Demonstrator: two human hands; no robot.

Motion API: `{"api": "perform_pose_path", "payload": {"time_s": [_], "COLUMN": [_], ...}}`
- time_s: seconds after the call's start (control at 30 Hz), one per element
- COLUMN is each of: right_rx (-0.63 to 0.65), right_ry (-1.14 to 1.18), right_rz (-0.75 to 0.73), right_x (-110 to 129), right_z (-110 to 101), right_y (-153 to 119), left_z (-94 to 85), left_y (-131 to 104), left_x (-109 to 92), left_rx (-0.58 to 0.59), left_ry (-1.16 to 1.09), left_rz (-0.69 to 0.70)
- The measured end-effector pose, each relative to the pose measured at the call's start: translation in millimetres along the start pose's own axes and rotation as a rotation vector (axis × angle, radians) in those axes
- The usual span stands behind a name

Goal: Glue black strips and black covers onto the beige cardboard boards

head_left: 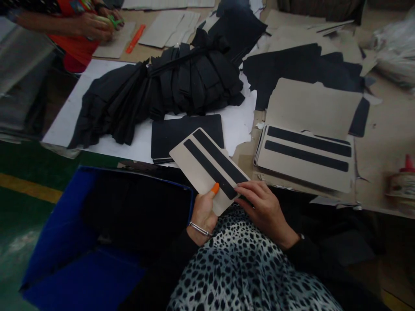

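Note:
A grey-beige cardboard panel [186, 162] with two black strips along its length is tilted in front of me. My left hand [205, 211] grips its lower edge, thumb on top with an orange cover on the tip. At the right end, the fingers of my right hand [264, 207] pinch the panel's edge near the strip ends. Behind it, a stack of black panels [186, 134] lies at the table's front edge. To the right sits a stack of similar striped panels [306, 170], with a plain grey panel [313, 106] lying across its back.
Heaps of black strips [194, 80] cover the white sheet [94, 86]. Black sheets [301, 69] lie behind right. A blue bin [61, 224] stands below left. A red-capped bottle [402, 185] is far right. A co-worker's hands [97, 28] work at upper left, near an orange tool [135, 39].

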State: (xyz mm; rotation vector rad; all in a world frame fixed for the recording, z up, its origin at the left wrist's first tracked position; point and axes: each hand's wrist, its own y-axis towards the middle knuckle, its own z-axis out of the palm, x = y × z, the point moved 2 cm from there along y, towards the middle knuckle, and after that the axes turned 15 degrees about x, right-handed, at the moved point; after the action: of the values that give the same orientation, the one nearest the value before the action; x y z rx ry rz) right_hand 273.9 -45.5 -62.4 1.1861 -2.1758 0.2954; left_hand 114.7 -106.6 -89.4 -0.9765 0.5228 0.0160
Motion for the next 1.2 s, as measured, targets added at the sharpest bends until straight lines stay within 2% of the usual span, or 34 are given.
{"api": "perform_pose_path", "payload": {"time_s": [0.23,0.47,0.67,0.83,1.2], "right_rx": [0.103,0.117,0.152,0.151,0.126], "right_ry": [-0.005,-0.052,-0.142,-0.193,-0.086], "right_rz": [-0.060,-0.135,-0.222,-0.233,-0.149], "right_x": [-5,-7,-2,-4,-11], "right_z": [14,15,15,18,27], "right_y": [3,0,0,3,8], "left_z": [-5.2,-6.4,-5.3,-4.1,-8.8], "left_y": [-6,-6,-5,-5,-3], "left_x": [-1,-3,-1,1,6], "left_rx": [0.006,0.051,0.049,0.052,0.072], "left_ry": [0.032,0.014,0.007,-0.025,-0.018], "left_rz": [-0.010,-0.027,0.014,0.017,-0.003]}}
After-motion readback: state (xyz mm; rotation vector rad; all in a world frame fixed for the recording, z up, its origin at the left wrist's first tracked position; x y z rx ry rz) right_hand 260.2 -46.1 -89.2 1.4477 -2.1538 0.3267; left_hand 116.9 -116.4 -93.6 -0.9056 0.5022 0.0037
